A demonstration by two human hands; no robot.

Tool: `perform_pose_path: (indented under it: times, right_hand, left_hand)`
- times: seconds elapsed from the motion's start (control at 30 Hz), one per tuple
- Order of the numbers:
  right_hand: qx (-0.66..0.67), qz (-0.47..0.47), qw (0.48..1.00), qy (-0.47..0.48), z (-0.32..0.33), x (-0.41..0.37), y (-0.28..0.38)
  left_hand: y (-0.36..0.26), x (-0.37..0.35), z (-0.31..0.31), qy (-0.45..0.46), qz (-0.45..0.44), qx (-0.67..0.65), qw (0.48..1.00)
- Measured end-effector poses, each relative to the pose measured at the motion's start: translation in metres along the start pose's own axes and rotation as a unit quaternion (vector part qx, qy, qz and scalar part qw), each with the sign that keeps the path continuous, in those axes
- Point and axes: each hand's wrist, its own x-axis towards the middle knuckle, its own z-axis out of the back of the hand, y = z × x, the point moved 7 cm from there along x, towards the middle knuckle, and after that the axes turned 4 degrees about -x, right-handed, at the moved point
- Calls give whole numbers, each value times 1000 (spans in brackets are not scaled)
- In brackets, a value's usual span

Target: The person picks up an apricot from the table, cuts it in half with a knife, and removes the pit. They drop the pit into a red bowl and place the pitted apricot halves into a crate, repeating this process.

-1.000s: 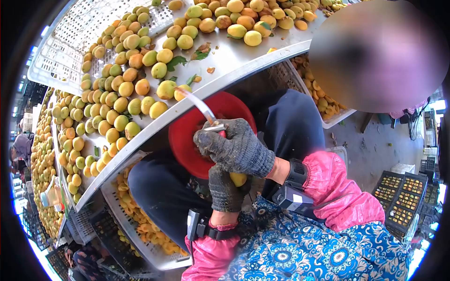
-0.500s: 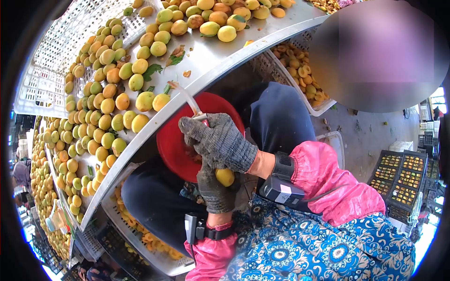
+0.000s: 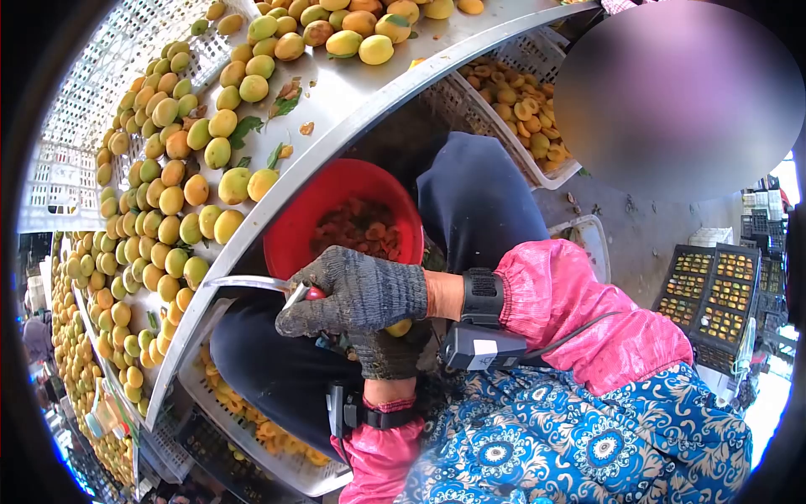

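Head view: the right hand (image 3: 357, 290) clenches a curved knife (image 3: 248, 280) whose blade overlaps the near edge of the surface (image 3: 336, 84), so a snag there could jolt it toward the left hand (image 3: 384, 354), cupping a partly hidden apricot (image 3: 399, 328) beneath.

The right hand (image 3: 359, 290) grips a curved metal tool (image 3: 269, 283).
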Motion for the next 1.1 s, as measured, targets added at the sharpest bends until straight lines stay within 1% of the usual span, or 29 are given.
perform_pose_path:
  times: [0.03, 0.07, 0.1, 0.13, 0.17, 0.2, 0.23, 0.27, 0.3, 0.33, 0.37, 0.4, 0.43, 0.47, 0.5, 0.57, 0.6, 0.67, 0.7, 0.77, 0.8, 0.87, 0.9, 0.93, 0.97, 1.0, 1.03, 1.07, 1.1]
  right_hand:
    - [0, -10, 1000, 3, -1, 0, -1]
    - [-2, -7, 1000, 3, -2, -1, -4]
    - [73, 7, 995, -61, 6, -1, -11]
    - [148, 21, 981, -122, 13, -2, -11]
    - [145, -10, 979, -144, 21, -3, -15]
    - [210, -41, 960, -181, 29, -7, -20]
    - [273, -73, 935, -216, 32, -11, -23]
    - [274, -72, 935, -214, 29, -8, -32]
    - [149, 70, 941, -295, 40, -9, -26]
    - [17, 209, 907, -364, 44, -18, -12]
    - [18, 211, 907, -363, 47, -23, 5]
    - [192, 72, 920, -334, 50, -26, -2]
    - [354, -71, 887, -288, 40, -27, -13]
    - [324, -44, 892, -314, 43, -23, -20]
    - [325, -44, 891, -314, 41, -21, -19]
    - [265, -10, 922, -281, 37, -18, -10]
    - [265, -10, 922, -283, 37, -20, -11]
    - [214, -56, 958, -183, 24, -15, -13]
    - [214, -57, 958, -182, 24, -16, -15]
    - [179, -71, 974, -119, 16, -15, -19]
    - [156, -8, 978, -140, 15, -14, -12]
    - [137, -6, 982, -130, 14, -18, -6]
    - [121, -3, 986, -119, 12, -19, -3]
    - [143, -15, 983, -114, 9, -19, -7]
    - [144, -15, 983, -114, 8, -20, -7]
    - [126, -6, 985, -122, 9, -22, -5]
    - [107, 3, 986, -130, 9, -25, -3]
    - [107, 1, 986, -132, 7, -26, -5]
    - [96, 18, 986, -137, 6, -28, -7]
  left_hand:
    - [2, -1, -6, 28, 26, -87, 995]
    - [1, 0, -5, 30, 25, -85, 996]
    - [-9, 4, 2, 1, -46, 52, 998]
    - [-21, 3, -3, -31, -117, 188, 975]
    - [-24, 1, -9, -32, -122, 188, 974]
    - [-40, -6, -26, -33, -223, 407, 885]
    - [-47, -14, -50, -33, -306, 600, 738]
    - [-49, -15, -59, -32, -334, 636, 694]
    - [-50, -16, -58, -33, -337, 637, 693]
    - [-52, -23, -62, -36, -390, 685, 614]
    - [-52, -29, -68, -40, -438, 725, 529]
    - [-52, -31, -68, -42, -439, 726, 528]
    - [-53, -31, -68, -61, -413, 732, 538]
    - [-53, -30, -66, -78, -387, 738, 547]
    - [-52, -29, -69, -79, -387, 738, 547]
    - [-50, -29, -78, -24, -425, 680, 597]
    - [-50, -29, -75, -23, -424, 680, 598]
    - [-43, -24, -67, 9, -390, 704, 594]
    - [-42, -24, -63, 9, -390, 703, 595]
    - [-36, -13, -43, -39, -270, 714, 645]
    - [-34, -12, -34, -38, -269, 713, 646]
    - [-30, -6, -9, -8, -264, 653, 710]
    - [-30, -4, 0, -9, -263, 652, 711]
    - [-28, 0, 9, -19, -206, 580, 788]
    - [-24, 2, 17, -29, -146, 500, 853]
    - [-23, 1, 16, -28, -145, 500, 853]
    - [-15, 0, 5, -24, -72, 266, 961]
    - [-2, -1, -1, -20, 6, 13, 1000]
    - [0, -1, 1, -21, 9, 13, 1000]
